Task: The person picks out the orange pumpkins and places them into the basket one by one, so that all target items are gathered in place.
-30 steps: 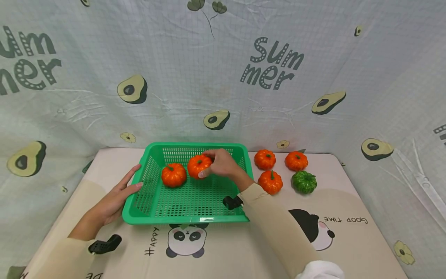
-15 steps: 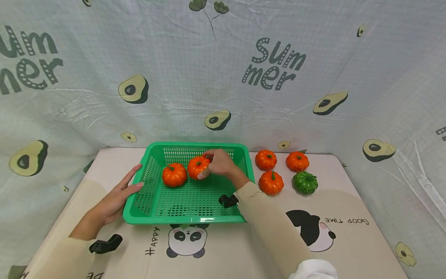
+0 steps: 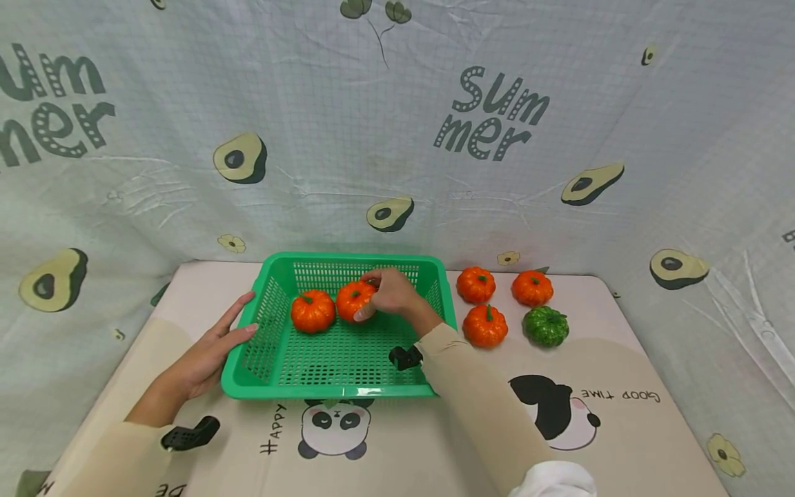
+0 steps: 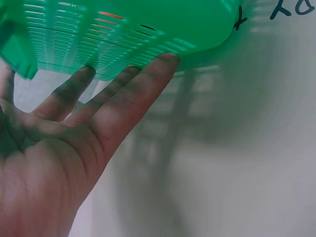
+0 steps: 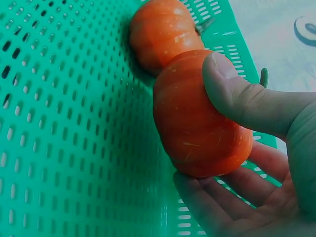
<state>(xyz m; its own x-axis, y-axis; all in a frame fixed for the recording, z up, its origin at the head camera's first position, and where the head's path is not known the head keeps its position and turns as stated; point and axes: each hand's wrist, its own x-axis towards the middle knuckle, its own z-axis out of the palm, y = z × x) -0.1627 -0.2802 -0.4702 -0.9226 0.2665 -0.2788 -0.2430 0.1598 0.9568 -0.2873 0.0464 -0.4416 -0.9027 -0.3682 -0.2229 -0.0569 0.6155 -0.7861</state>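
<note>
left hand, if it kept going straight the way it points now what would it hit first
The side of the basket. In the left wrist view the left hand has its fingertips apparently against it, though exact contact is hard to judge.

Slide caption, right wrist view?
Right hand gripping a ribbed orange pumpkin beside another orange pumpkin in a green plastic basket.

Glossy orange pumpkin [image 3: 351, 302], ribbed, green stem up, gripped between thumb and fingers of right hand [image 3: 394, 293]. Whether its base meets the floor: cannot tell. Second orange pumpkin [image 3: 313, 312] just beside, left, on the floor of green slotted plastic basket [image 3: 335, 362]. Basket upright, rectangular; left hand [image 3: 208, 351] touches its left side.
</note>
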